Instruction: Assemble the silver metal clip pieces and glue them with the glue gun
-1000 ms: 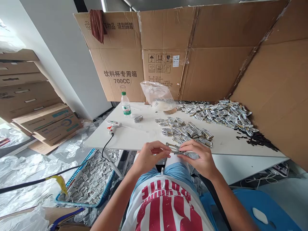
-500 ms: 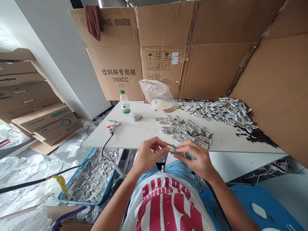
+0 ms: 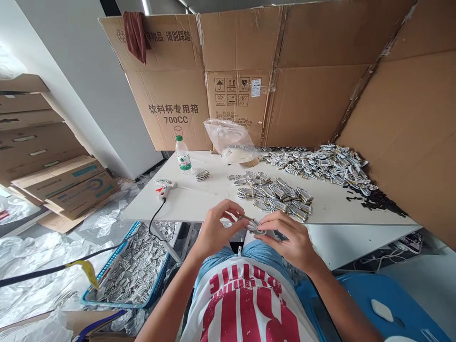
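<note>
My left hand (image 3: 215, 228) and my right hand (image 3: 290, 240) meet just in front of the white table's (image 3: 199, 199) near edge, above my lap. Both pinch one small silver metal clip (image 3: 253, 223) between their fingertips. Just beyond my hands lies a small pile of the same clips (image 3: 274, 192) on the table. A much larger heap of clips (image 3: 317, 164) spreads along the back right of the table.
A glue gun (image 3: 164, 186) with a black cord lies at the table's left, near a water bottle (image 3: 182, 156), a small stack of clips (image 3: 202, 175) and a clear plastic bag (image 3: 230, 140). Cardboard walls (image 3: 313, 80) stand behind. A blue basket (image 3: 131, 270) of clips sits on the floor.
My hands have drawn slightly closer together and turned the clip between the fingertips. The view has shifted a little to the right.
</note>
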The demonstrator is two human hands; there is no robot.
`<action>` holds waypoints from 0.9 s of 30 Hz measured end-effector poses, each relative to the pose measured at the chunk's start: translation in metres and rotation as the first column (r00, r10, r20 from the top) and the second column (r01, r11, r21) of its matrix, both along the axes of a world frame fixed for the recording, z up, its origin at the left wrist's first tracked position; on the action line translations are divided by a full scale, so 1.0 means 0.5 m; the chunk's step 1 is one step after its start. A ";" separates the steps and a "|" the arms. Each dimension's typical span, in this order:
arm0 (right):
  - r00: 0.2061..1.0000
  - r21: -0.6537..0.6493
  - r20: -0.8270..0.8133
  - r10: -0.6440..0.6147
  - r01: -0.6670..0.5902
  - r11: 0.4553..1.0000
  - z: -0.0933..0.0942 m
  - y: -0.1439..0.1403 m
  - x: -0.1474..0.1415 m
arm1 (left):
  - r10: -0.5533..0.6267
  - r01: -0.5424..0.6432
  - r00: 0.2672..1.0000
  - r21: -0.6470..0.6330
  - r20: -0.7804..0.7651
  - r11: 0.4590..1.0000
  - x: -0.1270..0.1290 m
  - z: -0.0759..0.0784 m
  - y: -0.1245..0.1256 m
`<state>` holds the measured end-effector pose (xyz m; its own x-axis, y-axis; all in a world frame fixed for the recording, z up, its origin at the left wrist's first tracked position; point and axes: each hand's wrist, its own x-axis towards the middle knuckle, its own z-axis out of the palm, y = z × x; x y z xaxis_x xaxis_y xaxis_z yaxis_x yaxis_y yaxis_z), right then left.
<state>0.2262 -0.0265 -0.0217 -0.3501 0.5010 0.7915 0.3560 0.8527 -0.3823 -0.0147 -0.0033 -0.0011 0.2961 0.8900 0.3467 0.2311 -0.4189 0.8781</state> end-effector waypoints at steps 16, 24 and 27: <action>0.978 0.080 0.194 -0.080 0.066 0.995 -0.029 0.011 -0.026 | -0.105 0.109 0.994 -0.263 0.029 0.959 -0.007 -0.005 0.007; 0.986 0.121 0.158 -0.058 0.039 0.992 -0.044 0.015 -0.033 | -0.103 0.110 0.994 -0.277 0.040 0.955 -0.001 -0.021 0.011; 0.989 0.142 0.137 -0.062 0.042 0.989 -0.036 0.028 -0.013 | -0.122 0.120 0.992 -0.238 0.006 0.964 -0.003 -0.019 0.011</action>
<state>0.2198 -0.0127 -0.0398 -0.4395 0.4105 0.7990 0.4429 0.8729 -0.2048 -0.0163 0.0022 -0.0107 0.4091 0.9037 0.1266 0.1998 -0.2241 0.9539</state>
